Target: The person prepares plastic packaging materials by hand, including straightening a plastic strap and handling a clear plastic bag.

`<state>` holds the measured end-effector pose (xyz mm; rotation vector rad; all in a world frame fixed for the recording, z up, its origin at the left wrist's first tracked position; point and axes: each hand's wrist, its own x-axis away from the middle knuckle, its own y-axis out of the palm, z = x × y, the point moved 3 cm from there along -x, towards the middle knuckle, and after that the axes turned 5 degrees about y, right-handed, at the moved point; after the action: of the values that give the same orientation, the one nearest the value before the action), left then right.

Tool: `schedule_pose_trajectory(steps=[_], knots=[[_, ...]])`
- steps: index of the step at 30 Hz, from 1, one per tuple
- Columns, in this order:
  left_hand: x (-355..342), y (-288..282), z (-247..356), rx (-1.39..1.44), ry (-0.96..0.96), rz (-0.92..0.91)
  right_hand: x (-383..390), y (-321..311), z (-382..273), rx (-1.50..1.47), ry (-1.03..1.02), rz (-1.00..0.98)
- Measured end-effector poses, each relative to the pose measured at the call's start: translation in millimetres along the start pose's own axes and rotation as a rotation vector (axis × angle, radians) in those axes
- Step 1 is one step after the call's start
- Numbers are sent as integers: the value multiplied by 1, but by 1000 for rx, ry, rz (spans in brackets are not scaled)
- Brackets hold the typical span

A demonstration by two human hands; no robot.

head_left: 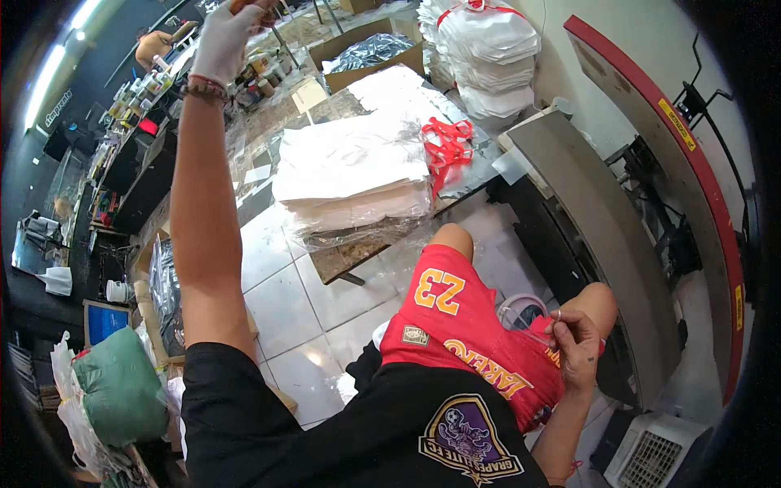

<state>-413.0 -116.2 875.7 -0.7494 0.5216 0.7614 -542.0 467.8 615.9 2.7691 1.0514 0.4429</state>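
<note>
My left hand, in what looks like a thin pale glove, is raised high at the top, fingers curled round something brownish that the frame edge partly hides. My right hand is low by the red shorts on my leg, fingers pinched on a small, thin thing I cannot make out. Ahead, a thick pile of white sheets in clear plastic lies on a low worn table, with tangled red straps at its right.
Right stands a large press-like machine with a red edge and grey platen. Behind are a white bundle stack and cardboard box. Left are a cluttered bench, green bundle and, far back, another person.
</note>
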Motion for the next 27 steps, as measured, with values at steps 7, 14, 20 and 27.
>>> schedule_pose_trajectory(steps=[7, 14, 20, 27], knots=[[-29, -2, 25, -643, 51, 67, -16, 7, -19, 163, -37, -28], [-13, -98, -64, -848, -174, 492, -60, 41, 13, 274, 63, -169], [-17, -82, -68, 46, -146, 569, -86, 61, 47, 285, 77, -292], [-34, -130, -43, 315, 41, 465, -111, 109, 37, 459, 16, -375]])
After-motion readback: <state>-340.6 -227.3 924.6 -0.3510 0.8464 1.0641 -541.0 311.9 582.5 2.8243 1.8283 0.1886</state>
